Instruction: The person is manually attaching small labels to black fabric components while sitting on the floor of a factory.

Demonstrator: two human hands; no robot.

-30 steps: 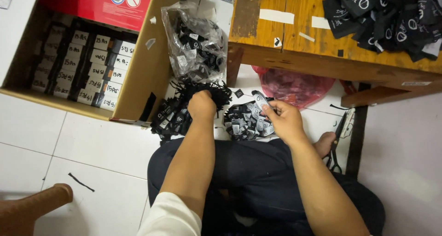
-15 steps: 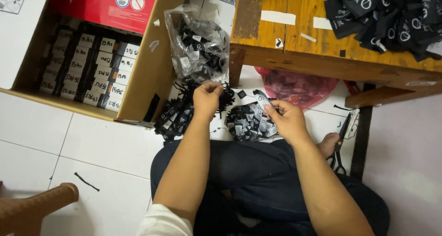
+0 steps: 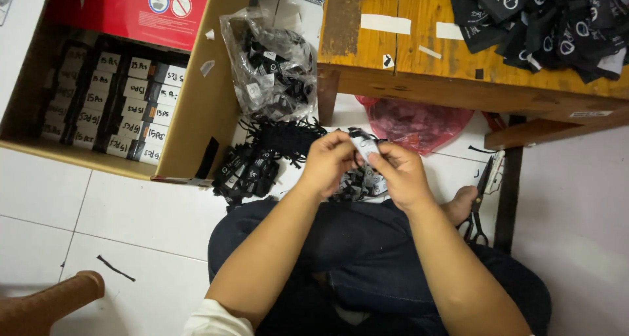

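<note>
I sit cross-legged on the tile, and my left hand (image 3: 331, 160) and right hand (image 3: 401, 173) meet above my knees, fingers closed around a small black-and-white tag (image 3: 364, 146) pinched between them. I judge this the handling step: one piece lifted off the loose tag pile (image 3: 357, 184) just beneath. Next calls for keeping the pinch firm while the tag gets sorted. Left of it lies a black bundle (image 3: 252, 169); beyond, a clear bag (image 3: 272, 67) and a cardboard box (image 3: 196, 106) of packed stacks.
</note>
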